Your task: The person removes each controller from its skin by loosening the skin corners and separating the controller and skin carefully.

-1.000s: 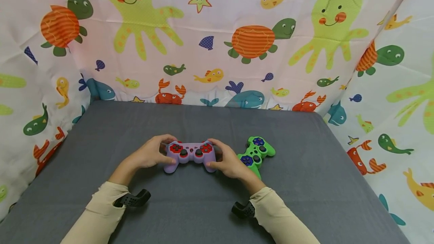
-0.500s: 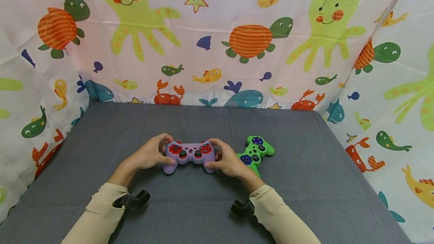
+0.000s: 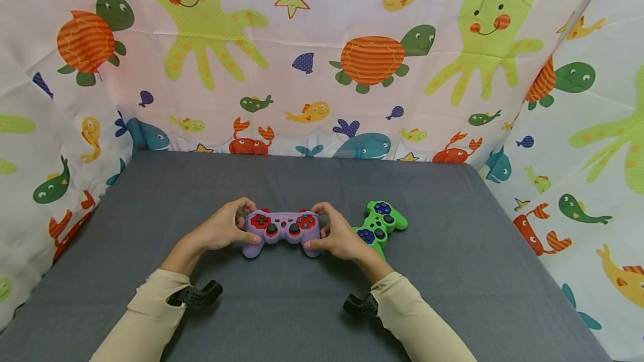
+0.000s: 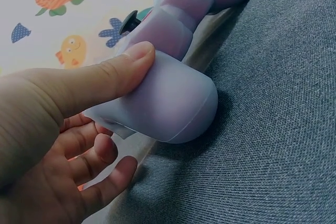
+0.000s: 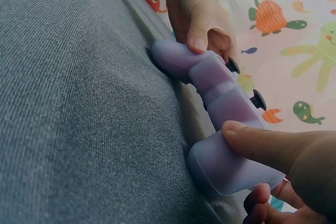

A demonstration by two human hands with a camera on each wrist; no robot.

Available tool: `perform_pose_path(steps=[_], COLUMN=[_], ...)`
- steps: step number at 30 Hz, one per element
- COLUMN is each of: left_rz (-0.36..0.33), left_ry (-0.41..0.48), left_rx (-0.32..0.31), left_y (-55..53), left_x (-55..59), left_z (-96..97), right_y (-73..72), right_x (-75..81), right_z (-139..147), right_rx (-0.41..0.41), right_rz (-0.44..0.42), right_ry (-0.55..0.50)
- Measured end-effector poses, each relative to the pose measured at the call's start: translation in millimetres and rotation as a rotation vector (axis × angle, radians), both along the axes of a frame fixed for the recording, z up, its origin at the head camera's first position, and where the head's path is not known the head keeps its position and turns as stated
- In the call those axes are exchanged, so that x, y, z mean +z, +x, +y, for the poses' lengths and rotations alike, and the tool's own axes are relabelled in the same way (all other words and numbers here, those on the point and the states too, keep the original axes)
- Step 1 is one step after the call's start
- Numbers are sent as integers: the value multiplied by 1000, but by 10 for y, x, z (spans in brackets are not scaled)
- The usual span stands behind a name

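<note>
A light purple game controller [image 3: 283, 228] with red button areas and black thumbsticks is held level, close over the grey cloth. My left hand [image 3: 225, 229] grips its left end, the thumb on the near grip and the other fingers round the far side. At the opposite end my right hand [image 3: 338, 234] holds it the same way. In the left wrist view the left thumb [image 4: 140, 51] lies on the smooth purple handle, with the lower fingers loosely bent beneath. The right wrist view shows the right thumb [image 5: 235, 128] pressing the other handle.
Just right of my right hand, a green game controller [image 3: 378, 227] with blue button areas lies at a slant, partly covered by that hand. Grey cloth [image 3: 282, 317] covers the table. A curtain [image 3: 322, 27] printed with sea animals stands behind and at both sides.
My right hand's fingers have shifted slightly at the controller's top right end. The purple controller and my left hand stay nearly in place.
</note>
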State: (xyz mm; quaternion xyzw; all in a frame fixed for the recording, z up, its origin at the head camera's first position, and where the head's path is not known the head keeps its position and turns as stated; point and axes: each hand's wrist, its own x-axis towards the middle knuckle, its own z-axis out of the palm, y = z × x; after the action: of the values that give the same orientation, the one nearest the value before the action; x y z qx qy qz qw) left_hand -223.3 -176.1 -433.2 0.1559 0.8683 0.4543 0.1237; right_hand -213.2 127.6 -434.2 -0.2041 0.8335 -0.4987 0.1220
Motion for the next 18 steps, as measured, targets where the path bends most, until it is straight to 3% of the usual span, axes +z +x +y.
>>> perform_pose_path(steps=[11,18], left_rz=[-44,-56], left_ry=[76,81], left_rx=[-38,-26], left_y=[21,40], left_x=[26,17], left_z=[17,21], right_y=[-25,-23], right_x=[-6,-10], right_z=[1,-3], right_rx=[16,15], right_rz=[7,-5], right_ry=[-41,-38])
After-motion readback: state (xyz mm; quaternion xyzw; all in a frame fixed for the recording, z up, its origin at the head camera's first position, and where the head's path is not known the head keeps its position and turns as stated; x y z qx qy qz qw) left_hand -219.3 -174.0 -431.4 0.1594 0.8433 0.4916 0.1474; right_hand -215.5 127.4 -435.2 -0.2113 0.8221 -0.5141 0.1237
